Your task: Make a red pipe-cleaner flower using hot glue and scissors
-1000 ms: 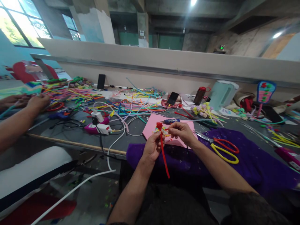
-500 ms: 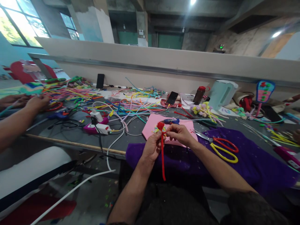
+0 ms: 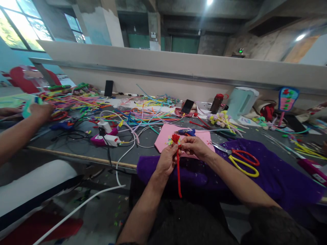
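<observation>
While both hands pinch it just under its curled head, the red pipe cleaner (image 3: 178, 170) stands upright in front of the pink felt sheet (image 3: 166, 136), its long tail hanging free below the fists towards the lap; the left hand (image 3: 167, 160) is closed round the stem, and the right hand (image 3: 195, 147) has thumb and fingertips shut on the stem at the bud. Such a narrow pinch could let the wire turn between the fingers, so the coiled head may loosen or spring open; the loose tail could also snag on the purple cloth (image 3: 268, 180) spread right of the pink felt sheet. Just right of that sheet lie the red-and-yellow scissors (image 3: 242, 161), blades pointing towards the right wrist, which a sideways pull could brush. Left of the sheet, the white cable (image 3: 122, 153) trails off the tabletop (image 3: 71, 146) edge; farther left, another person's hand (image 3: 41, 110) works among coloured pipe cleaners.
</observation>
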`<state>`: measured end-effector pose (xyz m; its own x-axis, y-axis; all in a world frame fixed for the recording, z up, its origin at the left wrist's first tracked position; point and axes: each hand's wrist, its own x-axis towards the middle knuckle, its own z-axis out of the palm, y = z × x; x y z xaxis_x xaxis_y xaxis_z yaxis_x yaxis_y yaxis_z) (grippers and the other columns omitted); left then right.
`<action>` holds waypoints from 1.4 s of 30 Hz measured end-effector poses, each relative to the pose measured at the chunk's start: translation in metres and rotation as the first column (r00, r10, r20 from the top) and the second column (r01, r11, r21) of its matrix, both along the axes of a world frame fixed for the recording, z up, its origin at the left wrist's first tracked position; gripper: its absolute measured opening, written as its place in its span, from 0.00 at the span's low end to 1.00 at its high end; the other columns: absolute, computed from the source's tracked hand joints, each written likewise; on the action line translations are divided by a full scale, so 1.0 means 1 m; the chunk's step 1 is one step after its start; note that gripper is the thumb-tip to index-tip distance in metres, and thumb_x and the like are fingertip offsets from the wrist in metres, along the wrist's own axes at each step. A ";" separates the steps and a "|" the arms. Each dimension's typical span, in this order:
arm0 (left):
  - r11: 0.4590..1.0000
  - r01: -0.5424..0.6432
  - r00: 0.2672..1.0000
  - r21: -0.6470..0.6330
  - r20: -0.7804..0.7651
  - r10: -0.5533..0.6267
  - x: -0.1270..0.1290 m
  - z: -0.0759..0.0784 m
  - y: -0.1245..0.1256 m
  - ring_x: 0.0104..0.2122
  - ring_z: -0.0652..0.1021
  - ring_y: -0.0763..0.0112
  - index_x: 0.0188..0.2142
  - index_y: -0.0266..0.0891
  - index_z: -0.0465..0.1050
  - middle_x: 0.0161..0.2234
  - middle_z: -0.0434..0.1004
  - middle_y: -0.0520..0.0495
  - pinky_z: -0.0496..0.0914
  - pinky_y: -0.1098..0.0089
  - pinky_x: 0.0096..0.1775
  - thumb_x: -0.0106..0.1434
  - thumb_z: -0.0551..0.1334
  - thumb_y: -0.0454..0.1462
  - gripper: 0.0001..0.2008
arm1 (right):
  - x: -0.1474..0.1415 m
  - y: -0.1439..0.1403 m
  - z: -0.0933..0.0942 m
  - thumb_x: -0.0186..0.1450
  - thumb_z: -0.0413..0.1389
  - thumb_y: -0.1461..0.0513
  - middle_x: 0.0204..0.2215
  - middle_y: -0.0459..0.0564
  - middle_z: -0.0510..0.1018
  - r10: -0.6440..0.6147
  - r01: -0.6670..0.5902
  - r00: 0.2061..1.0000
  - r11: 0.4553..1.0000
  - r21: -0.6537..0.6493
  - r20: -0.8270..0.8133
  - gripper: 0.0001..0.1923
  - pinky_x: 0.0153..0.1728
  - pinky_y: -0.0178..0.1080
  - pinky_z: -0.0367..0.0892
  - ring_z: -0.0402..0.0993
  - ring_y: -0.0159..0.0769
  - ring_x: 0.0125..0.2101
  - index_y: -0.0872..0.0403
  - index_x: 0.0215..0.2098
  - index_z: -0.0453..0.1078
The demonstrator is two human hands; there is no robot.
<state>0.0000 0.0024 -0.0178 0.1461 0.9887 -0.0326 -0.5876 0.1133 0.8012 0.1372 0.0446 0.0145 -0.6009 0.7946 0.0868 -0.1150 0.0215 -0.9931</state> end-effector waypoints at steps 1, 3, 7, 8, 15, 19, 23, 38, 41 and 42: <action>1.000 0.004 1.000 0.003 -0.001 -0.004 0.000 0.000 0.000 0.10 0.59 0.87 0.28 0.35 0.64 0.17 0.65 0.57 0.49 0.82 0.12 0.50 0.63 0.42 0.13 | 0.000 0.000 0.000 0.51 0.60 0.59 0.17 0.42 0.69 0.004 -0.005 1.000 1.000 -0.006 -0.009 0.11 0.14 0.27 0.50 0.58 0.21 0.14 0.59 0.25 0.66; 1.000 0.010 1.000 0.004 -0.007 -0.010 0.001 -0.001 0.000 0.10 0.59 0.87 0.28 0.35 0.64 0.17 0.65 0.57 0.49 0.82 0.12 0.50 0.63 0.42 0.13 | 0.000 0.001 -0.001 0.50 0.60 0.59 0.16 0.42 0.68 0.015 -0.015 1.000 1.000 -0.001 -0.018 0.11 0.14 0.27 0.50 0.57 0.21 0.14 0.59 0.25 0.66; 1.000 0.008 1.000 -0.002 0.005 -0.008 0.001 -0.001 0.000 0.11 0.58 0.87 0.28 0.35 0.65 0.17 0.65 0.57 0.50 0.82 0.12 0.50 0.63 0.42 0.13 | 0.000 0.002 0.000 0.52 0.59 0.57 0.17 0.42 0.68 0.008 -0.009 1.000 1.000 0.028 0.018 0.11 0.14 0.27 0.51 0.58 0.21 0.14 0.58 0.26 0.67; 1.000 0.011 1.000 -0.002 0.015 -0.011 0.001 -0.001 0.000 0.11 0.58 0.87 0.28 0.35 0.65 0.17 0.64 0.56 0.50 0.82 0.12 0.50 0.62 0.42 0.13 | 0.000 0.002 0.000 0.53 0.57 0.56 0.18 0.43 0.69 -0.013 0.011 0.999 0.998 0.060 0.034 0.12 0.14 0.28 0.51 0.59 0.22 0.14 0.58 0.26 0.68; 0.999 0.025 0.996 -0.024 0.083 -0.022 -0.002 0.000 0.003 0.12 0.59 0.87 0.27 0.34 0.65 0.18 0.63 0.56 0.50 0.82 0.12 0.51 0.61 0.41 0.11 | 0.004 0.000 0.006 0.56 0.56 0.58 0.27 0.48 0.73 -0.271 0.194 0.962 0.760 0.620 0.032 0.09 0.25 0.33 0.62 0.68 0.30 0.26 0.54 0.34 0.71; 0.998 0.051 0.998 -0.047 0.037 -0.050 -0.002 0.000 0.003 0.11 0.58 0.87 0.25 0.34 0.65 0.18 0.63 0.55 0.49 0.82 0.12 0.51 0.60 0.42 0.11 | 0.004 -0.002 0.007 0.58 0.54 0.61 0.28 0.49 0.73 -0.298 0.087 0.948 0.578 0.812 0.110 0.06 0.31 0.35 0.63 0.68 0.33 0.30 0.52 0.33 0.71; 0.996 0.076 0.997 -0.054 0.026 -0.074 -0.003 0.001 0.003 0.10 0.58 0.87 0.26 0.34 0.64 0.17 0.64 0.55 0.49 0.83 0.11 0.51 0.60 0.41 0.11 | 0.006 -0.003 0.009 0.59 0.52 0.63 0.27 0.48 0.71 -0.356 0.044 0.921 0.492 0.869 0.155 0.04 0.30 0.34 0.62 0.67 0.32 0.28 0.53 0.32 0.69; 0.924 0.352 0.936 -0.152 0.094 -0.340 -0.008 0.010 0.007 0.08 0.57 0.85 0.28 0.34 0.65 0.13 0.61 0.56 0.48 0.82 0.09 0.55 0.56 0.36 0.06 | 0.032 0.010 0.033 0.61 0.50 0.63 0.31 0.49 0.71 -0.345 -0.074 0.908 0.429 0.900 0.239 0.06 0.32 0.34 0.63 0.68 0.32 0.31 0.52 0.33 0.69; 0.910 0.386 0.922 -0.151 0.101 -0.374 -0.009 0.011 0.006 0.08 0.56 0.85 0.26 0.34 0.64 0.12 0.59 0.57 0.47 0.83 0.10 0.55 0.55 0.36 0.05 | 0.029 0.007 0.035 0.61 0.51 0.63 0.33 0.50 0.71 -0.347 -0.118 0.902 0.373 0.920 0.257 0.07 0.33 0.34 0.63 0.68 0.32 0.33 0.51 0.33 0.70; 0.906 0.397 0.917 -0.147 0.104 -0.385 -0.009 0.011 0.007 0.08 0.56 0.85 0.26 0.35 0.63 0.12 0.59 0.57 0.47 0.83 0.10 0.55 0.55 0.36 0.05 | 0.029 0.006 0.037 0.61 0.51 0.63 0.33 0.50 0.71 -0.351 -0.129 0.899 0.361 0.924 0.263 0.07 0.33 0.34 0.63 0.68 0.32 0.34 0.51 0.33 0.71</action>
